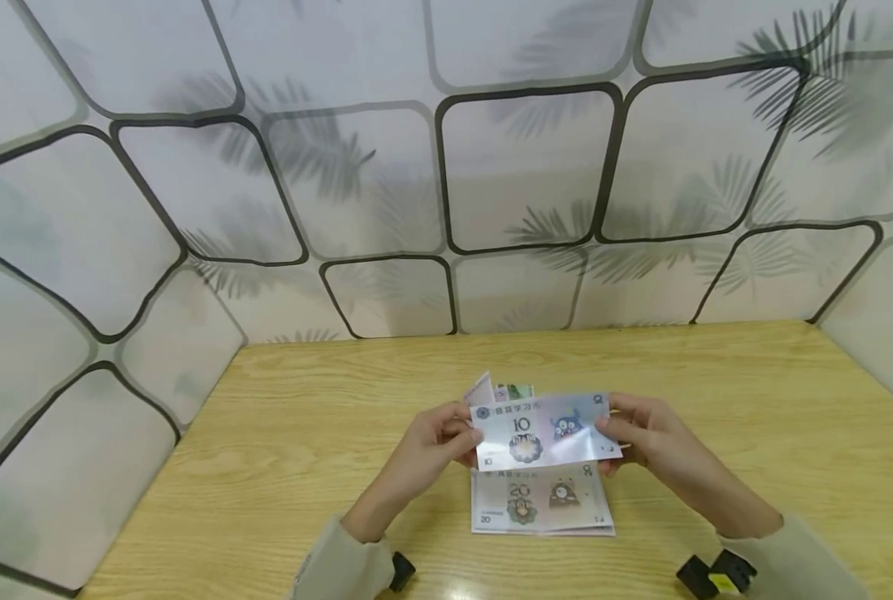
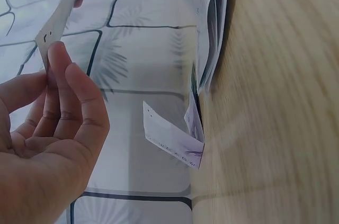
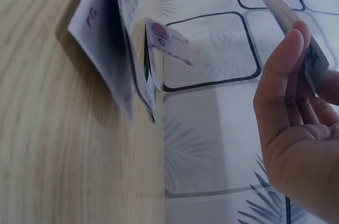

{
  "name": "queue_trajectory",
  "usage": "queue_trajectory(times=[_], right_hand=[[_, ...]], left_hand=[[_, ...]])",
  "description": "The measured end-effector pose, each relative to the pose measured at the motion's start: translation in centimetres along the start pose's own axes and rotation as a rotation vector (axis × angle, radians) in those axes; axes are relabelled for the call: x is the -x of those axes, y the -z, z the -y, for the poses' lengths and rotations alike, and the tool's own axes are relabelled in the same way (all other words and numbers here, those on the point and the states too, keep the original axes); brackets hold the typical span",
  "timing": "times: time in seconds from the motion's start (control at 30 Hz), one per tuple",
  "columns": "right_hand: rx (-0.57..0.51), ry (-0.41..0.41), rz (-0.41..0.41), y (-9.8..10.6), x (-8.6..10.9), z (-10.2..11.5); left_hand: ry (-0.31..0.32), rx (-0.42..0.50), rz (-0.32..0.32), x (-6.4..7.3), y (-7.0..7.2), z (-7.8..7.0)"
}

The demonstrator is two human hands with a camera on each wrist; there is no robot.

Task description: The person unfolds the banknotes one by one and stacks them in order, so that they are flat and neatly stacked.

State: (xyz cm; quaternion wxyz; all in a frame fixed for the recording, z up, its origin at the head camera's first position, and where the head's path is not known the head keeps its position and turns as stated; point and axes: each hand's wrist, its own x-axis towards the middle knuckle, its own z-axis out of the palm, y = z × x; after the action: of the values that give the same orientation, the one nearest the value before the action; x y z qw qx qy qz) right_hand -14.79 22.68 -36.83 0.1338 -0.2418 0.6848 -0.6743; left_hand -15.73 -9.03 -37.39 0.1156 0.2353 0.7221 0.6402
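Two pale sleeves (image 1: 352,567) at the bottom edge, lower left and lower right, black units (image 1: 716,575) at the cuffs. Just beyond, low centre: pile of paper notes (image 1: 539,518), a 20 on top, lying on the wood-grain table (image 1: 326,408); left wrist view shows its edges slightly parted.

Above the pile, a single 10 note (image 1: 547,446), face to the head camera, nearly level. Left hand (image 1: 433,442) pinches its left end between thumb and fingers; right hand (image 1: 654,427) pinches the right end likewise. Both grips narrow, on paper only.

Past its top edge: a tilted pale note (image 1: 481,390) and a green-printed one (image 1: 519,391), mostly hidden. Farthest, patterned wall (image 1: 529,175) across the upper frame.

Step in hand, by my reading: displaying or inspecting one note. Next move probably calls for an even two-ended pinch, since thin paper bends easily, and clearance from the pile.
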Motion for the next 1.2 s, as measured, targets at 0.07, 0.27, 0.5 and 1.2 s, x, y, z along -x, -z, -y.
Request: queue_trajectory(times=[0.07,0.27,0.5,1.2], right_hand=[[0.010,-0.018,-0.002,-0.1,0.1,-0.1],[0.002,0.001,-0.003,-0.2,0.6,-0.6],[-0.068,0.017,0.040,-0.7,0.8,-1.3],[-0.075,0.007,0.036,-0.8,0.9,-1.0]], left_hand=[[-0.002,0.006,-0.002,0.4,0.1,0.0],[0.030,0.054,0.003,1.6,0.3,0.1],[0.051,0.111,-0.062,2.3,-0.3,0.2],[0.094,0.138,-0.194,2.1,-1.5,0.1]])
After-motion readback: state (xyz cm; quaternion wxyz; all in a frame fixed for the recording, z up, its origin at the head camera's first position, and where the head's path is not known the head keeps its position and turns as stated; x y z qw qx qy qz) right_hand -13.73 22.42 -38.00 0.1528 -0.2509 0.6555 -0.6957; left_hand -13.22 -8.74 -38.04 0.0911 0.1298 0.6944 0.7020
